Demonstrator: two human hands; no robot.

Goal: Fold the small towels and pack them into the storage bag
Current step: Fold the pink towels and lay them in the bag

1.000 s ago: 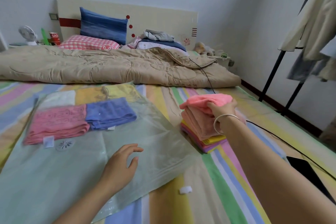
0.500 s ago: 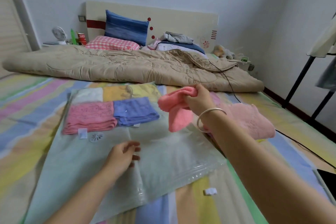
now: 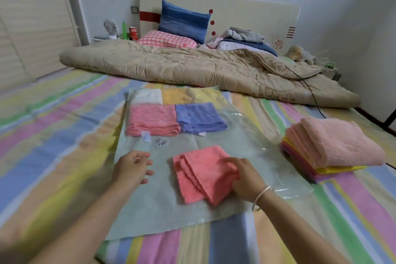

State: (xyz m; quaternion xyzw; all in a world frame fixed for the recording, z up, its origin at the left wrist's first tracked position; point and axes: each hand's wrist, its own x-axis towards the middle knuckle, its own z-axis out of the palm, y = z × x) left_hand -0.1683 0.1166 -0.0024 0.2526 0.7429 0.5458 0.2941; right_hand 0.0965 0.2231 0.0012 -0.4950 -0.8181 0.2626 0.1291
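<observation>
A translucent storage bag [image 3: 150, 199] lies flat on the striped bed sheet. Inside it, at the far end, sit folded towels: pink [image 3: 152, 120], blue [image 3: 199, 118], white [image 3: 147, 96] and yellow [image 3: 182, 95]. A folded coral towel [image 3: 199, 176] lies on top of the bag near me. My right hand [image 3: 246, 176] grips its right edge, fingers curled over the cloth. My left hand [image 3: 130, 167] hovers just left of the towel, fingers relaxed and holding nothing. A stack of folded towels [image 3: 334, 146], light pink on top, sits to the right of the bag.
A beige quilt [image 3: 192, 66] lies across the bed beyond the bag, with pillows [image 3: 182, 21] and clothes at the headboard. A black cable [image 3: 310, 92] runs over the quilt's right end. A wardrobe door [image 3: 32, 28] stands at the left.
My right hand brought the coral towel from mid-air down onto the bag in front of me. My left hand lifted slightly and its fingers spread. The view swung left.
</observation>
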